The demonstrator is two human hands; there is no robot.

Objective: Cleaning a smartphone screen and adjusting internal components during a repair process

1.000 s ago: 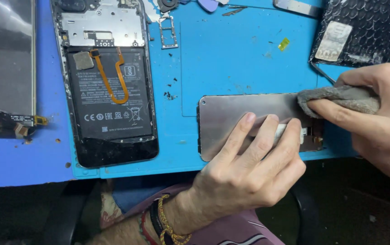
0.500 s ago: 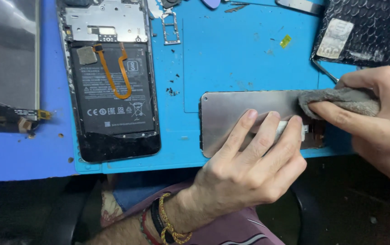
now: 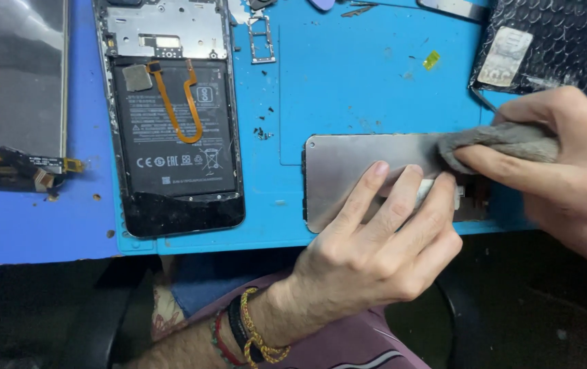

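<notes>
Blue matting covers the counter (image 3: 375,75), and near its front edge a grey metal-backed panel (image 3: 348,171) is laid flat, its long side running left to right. The panel is pinned by the left hand (image 3: 369,253), whose fingers (image 3: 365,188) are spread slightly and pressed flat on its lower right part; something small and white is glimpsed under the fingertips, though what it is cannot be told. A bunched grey cloth (image 3: 505,140) is pinched between thumb and fingers of the right hand (image 3: 567,164) and is held against the panel's upper right end.

Compared with half a second and a second ago, very little is altered: the cloth is kept at the same end of the panel and the left hand is kept in the same bracing hold. Only the framing is shifted a little, so the rubbing appears to be confined to that one spot rather than carried along the surface.

To the left, an opened phone (image 3: 170,116) is laid with its battery and an orange flex cable (image 3: 177,102) exposed. Further left a separated screen (image 3: 13,75) is seen. Behind the right hand a black bubble-wrap pouch (image 3: 567,41) is lying.
</notes>
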